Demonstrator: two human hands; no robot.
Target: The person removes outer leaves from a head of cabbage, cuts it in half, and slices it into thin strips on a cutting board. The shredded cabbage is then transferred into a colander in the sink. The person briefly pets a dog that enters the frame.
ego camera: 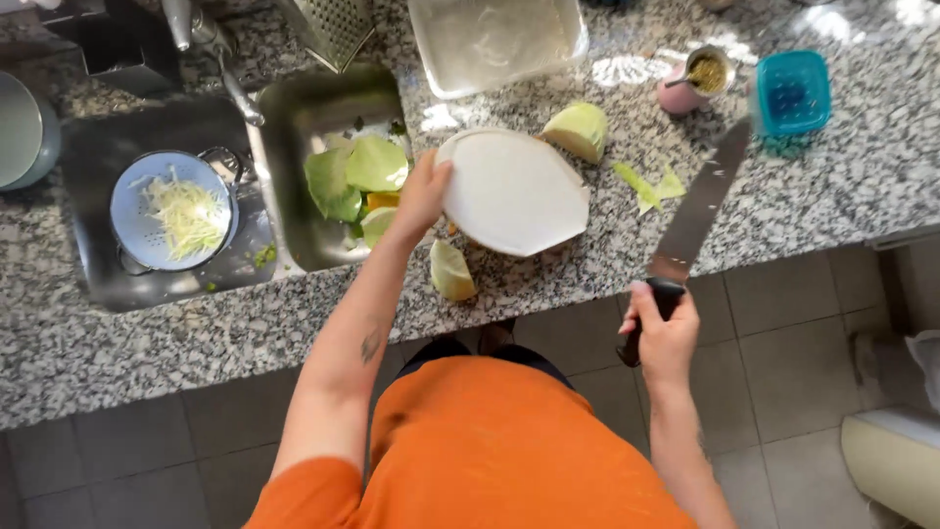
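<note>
My left hand grips the left edge of a white cutting board, which is tilted towards the small sink basin. In that basin lie green cabbage leaves and scraps. My right hand holds a large knife by its black handle, blade pointing up and away over the counter edge. One cabbage wedge lies near the counter's front edge below the board. A second cabbage piece sits behind the board.
A colander with shredded cabbage sits in the large left basin. On the granite counter are a clear rectangular dish, a grater, a pink cup, a teal container and loose leaf bits.
</note>
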